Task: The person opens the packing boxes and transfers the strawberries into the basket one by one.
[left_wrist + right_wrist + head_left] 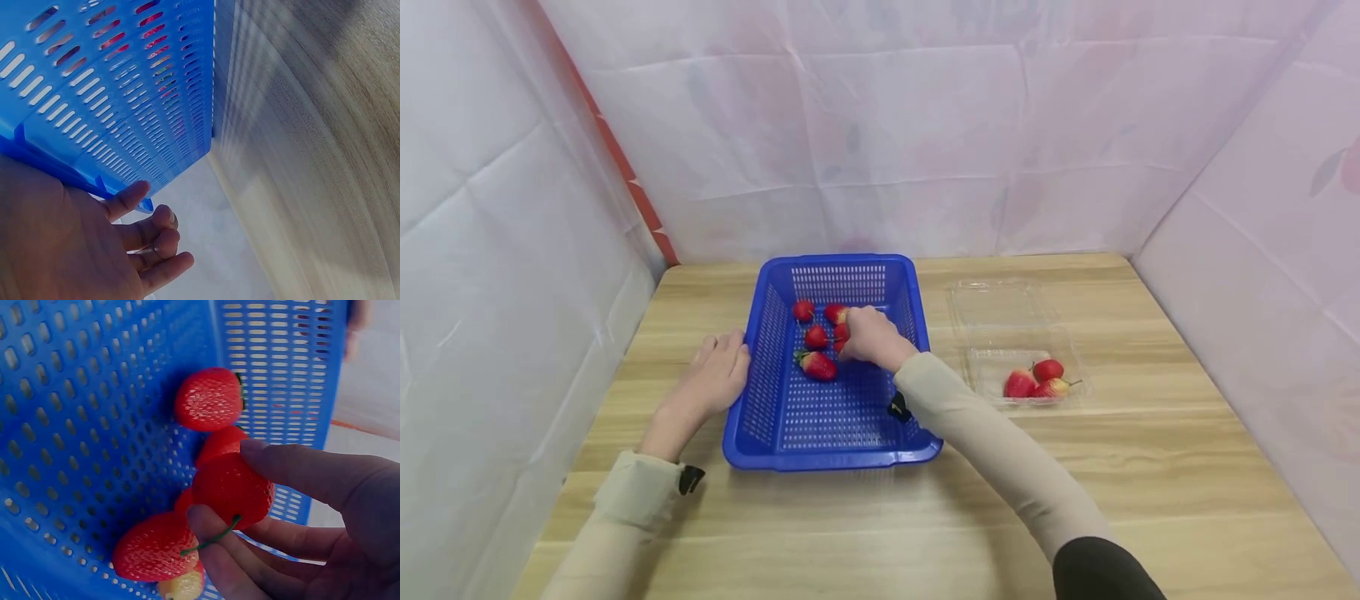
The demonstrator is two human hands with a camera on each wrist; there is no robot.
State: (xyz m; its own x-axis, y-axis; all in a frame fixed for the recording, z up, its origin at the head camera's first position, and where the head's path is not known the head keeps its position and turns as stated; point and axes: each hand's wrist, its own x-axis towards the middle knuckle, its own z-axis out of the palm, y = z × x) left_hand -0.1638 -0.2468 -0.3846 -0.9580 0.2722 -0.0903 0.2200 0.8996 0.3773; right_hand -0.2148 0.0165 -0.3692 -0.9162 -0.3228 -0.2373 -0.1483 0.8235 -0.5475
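Note:
A blue perforated plastic basket stands on the wooden table with several red strawberries inside, one of them a leafy strawberry. My right hand reaches into the basket. Thumb and fingers pinch a red strawberry with a thin green stem; other strawberries lie close around it. At the basket's left side my left hand touches the rim from outside. Its fingers are loosely bent below the rim in the left wrist view, with nothing held between them.
Right of the basket lies an unfolded clear plastic box, its lid towards the back. Several fruits, including a red strawberry, sit in its front half. Pale cloth walls enclose the table at the back and sides.

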